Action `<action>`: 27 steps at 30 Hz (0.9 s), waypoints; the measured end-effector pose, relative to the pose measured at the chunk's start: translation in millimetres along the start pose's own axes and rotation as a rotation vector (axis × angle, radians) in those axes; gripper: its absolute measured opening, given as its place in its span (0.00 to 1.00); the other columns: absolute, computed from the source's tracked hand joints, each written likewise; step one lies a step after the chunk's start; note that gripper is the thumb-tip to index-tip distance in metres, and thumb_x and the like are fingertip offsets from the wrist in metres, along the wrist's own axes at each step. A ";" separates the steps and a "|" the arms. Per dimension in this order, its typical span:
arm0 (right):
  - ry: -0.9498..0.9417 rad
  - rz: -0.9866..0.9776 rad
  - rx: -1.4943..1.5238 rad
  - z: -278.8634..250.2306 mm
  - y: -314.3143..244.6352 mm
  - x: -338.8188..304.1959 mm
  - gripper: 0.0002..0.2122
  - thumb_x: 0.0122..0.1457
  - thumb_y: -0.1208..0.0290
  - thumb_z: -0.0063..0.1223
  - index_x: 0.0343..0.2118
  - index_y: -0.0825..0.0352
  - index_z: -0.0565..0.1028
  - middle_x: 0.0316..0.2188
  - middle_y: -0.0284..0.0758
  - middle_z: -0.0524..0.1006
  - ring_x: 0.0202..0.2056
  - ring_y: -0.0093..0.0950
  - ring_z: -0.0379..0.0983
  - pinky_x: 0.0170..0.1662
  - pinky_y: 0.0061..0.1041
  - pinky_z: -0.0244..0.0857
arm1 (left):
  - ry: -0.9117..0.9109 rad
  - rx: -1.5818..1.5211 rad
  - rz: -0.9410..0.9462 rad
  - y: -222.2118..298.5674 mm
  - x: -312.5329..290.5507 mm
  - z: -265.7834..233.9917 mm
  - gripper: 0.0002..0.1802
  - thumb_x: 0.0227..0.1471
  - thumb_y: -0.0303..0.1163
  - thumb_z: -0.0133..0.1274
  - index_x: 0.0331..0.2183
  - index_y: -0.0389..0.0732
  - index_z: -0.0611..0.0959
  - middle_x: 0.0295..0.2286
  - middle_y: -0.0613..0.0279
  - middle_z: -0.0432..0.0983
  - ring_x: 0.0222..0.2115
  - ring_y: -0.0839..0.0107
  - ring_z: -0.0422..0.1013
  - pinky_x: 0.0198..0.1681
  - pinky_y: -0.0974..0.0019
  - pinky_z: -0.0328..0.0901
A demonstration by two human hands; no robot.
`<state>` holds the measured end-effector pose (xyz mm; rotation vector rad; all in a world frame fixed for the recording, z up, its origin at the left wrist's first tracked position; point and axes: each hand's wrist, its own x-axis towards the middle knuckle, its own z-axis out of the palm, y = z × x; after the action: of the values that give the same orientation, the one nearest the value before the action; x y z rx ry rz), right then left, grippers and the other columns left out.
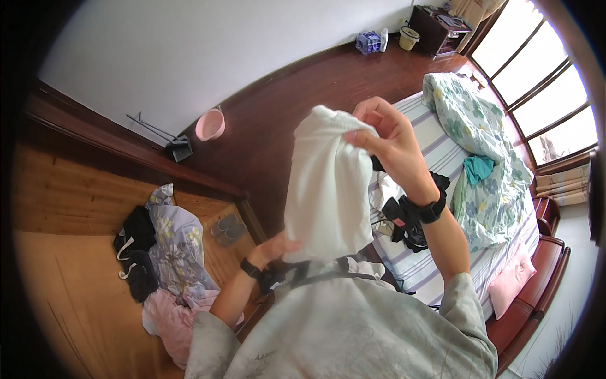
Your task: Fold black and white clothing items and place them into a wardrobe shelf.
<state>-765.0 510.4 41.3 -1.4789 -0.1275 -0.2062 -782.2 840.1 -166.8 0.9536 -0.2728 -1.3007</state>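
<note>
In front of my chest hangs a white garment of soft cloth, with a gathered edge along its top. My right hand pinches that edge at the upper right corner, thumb in front and fingers curled. Low on the left side, my left hand holds the cloth near its bottom; the thumb shows and most of its fingers are hidden. Both wrists wear black bands. Beyond my right forearm, dark clothes and a white cloth lie on the striped bed.
A flowered quilt, a teal cloth and a pink pillow are on the bed. Left, a wooden surface bears dark clothes, flowered fabric and grey slippers. A pink basin and dustpan stand by the wall.
</note>
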 end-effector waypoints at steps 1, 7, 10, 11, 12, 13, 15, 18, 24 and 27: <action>0.004 0.000 0.000 -4.7 3.1 4.4 0.10 0.57 0.78 0.64 0.41 0.67 0.76 0.35 0.28 0.80 0.36 0.16 0.75 0.38 0.17 0.69 | -0.002 0.002 -0.003 3.7 0.5 5.6 0.38 0.52 0.33 0.64 0.61 0.35 0.69 0.54 0.58 0.73 0.54 0.66 0.69 0.59 0.62 0.64; 0.108 0.083 -0.191 -41.7 72.7 31.2 0.09 0.61 0.78 0.61 0.43 0.66 0.74 0.34 0.26 0.80 0.38 0.13 0.72 0.41 0.16 0.63 | 0.103 0.129 -0.096 40.7 -9.5 38.8 0.37 0.48 0.27 0.66 0.59 0.35 0.71 0.52 0.58 0.74 0.52 0.65 0.71 0.57 0.62 0.67; 0.092 0.246 -0.260 -61.3 120.4 28.3 0.10 0.63 0.75 0.60 0.46 0.67 0.75 0.34 0.27 0.81 0.36 0.12 0.72 0.36 0.15 0.65 | 0.272 -0.047 0.121 61.1 -15.0 55.6 0.43 0.43 0.20 0.63 0.62 0.34 0.67 0.53 0.54 0.73 0.54 0.61 0.71 0.59 0.60 0.66; 0.073 0.374 -0.360 -66.2 135.3 25.9 0.11 0.63 0.75 0.60 0.47 0.67 0.75 0.35 0.28 0.81 0.35 0.12 0.73 0.34 0.14 0.66 | 0.278 -0.043 0.120 67.8 -17.3 58.2 0.43 0.43 0.20 0.63 0.62 0.34 0.67 0.53 0.54 0.73 0.54 0.61 0.71 0.59 0.60 0.66; 0.009 0.338 -0.120 -74.1 156.0 17.1 0.13 0.64 0.75 0.58 0.51 0.66 0.75 0.35 0.28 0.81 0.33 0.12 0.74 0.31 0.14 0.68 | 0.234 -0.070 0.183 76.0 -16.8 58.3 0.45 0.42 0.19 0.62 0.63 0.33 0.65 0.55 0.54 0.73 0.55 0.60 0.71 0.60 0.59 0.65; -0.034 0.374 -0.062 -81.0 170.5 12.4 0.15 0.64 0.76 0.56 0.54 0.66 0.74 0.36 0.31 0.82 0.34 0.15 0.76 0.34 0.15 0.71 | 0.194 -0.097 0.246 84.8 -17.4 58.8 0.47 0.42 0.18 0.61 0.64 0.33 0.64 0.56 0.53 0.72 0.56 0.60 0.70 0.61 0.59 0.64; -0.128 0.404 -0.022 -78.6 177.2 3.4 0.16 0.64 0.76 0.55 0.55 0.68 0.74 0.38 0.34 0.82 0.37 0.17 0.78 0.37 0.17 0.73 | 0.188 -0.020 0.261 99.1 -26.6 60.2 0.49 0.41 0.18 0.60 0.66 0.33 0.62 0.58 0.53 0.71 0.58 0.59 0.69 0.62 0.59 0.63; -0.169 0.384 0.031 -79.5 199.2 -6.8 0.17 0.64 0.76 0.55 0.56 0.69 0.73 0.39 0.36 0.83 0.38 0.20 0.80 0.43 0.22 0.75 | 0.322 0.067 0.165 112.5 -36.7 65.7 0.49 0.38 0.21 0.60 0.64 0.27 0.63 0.56 0.46 0.72 0.55 0.54 0.72 0.61 0.56 0.66; -0.023 0.491 0.098 -40.0 161.5 -28.4 0.13 0.72 0.65 0.47 0.49 0.70 0.74 0.42 0.32 0.78 0.47 0.21 0.76 0.43 0.25 0.76 | 0.376 -0.130 0.271 131.3 -62.8 72.7 0.45 0.35 0.18 0.55 0.60 0.28 0.69 0.53 0.45 0.75 0.52 0.50 0.74 0.59 0.54 0.68; -0.183 0.486 0.019 -38.0 154.9 -41.7 0.15 0.72 0.63 0.48 0.39 0.73 0.77 0.33 0.34 0.79 0.39 0.24 0.80 0.37 0.21 0.76 | 0.333 -0.251 0.338 133.8 -70.6 68.1 0.42 0.35 0.16 0.54 0.59 0.28 0.70 0.52 0.46 0.76 0.52 0.49 0.75 0.57 0.52 0.70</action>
<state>-773.9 487.2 -121.7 -1.4642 0.0851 0.3231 -755.9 868.7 -5.5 0.8504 -0.0087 -0.8281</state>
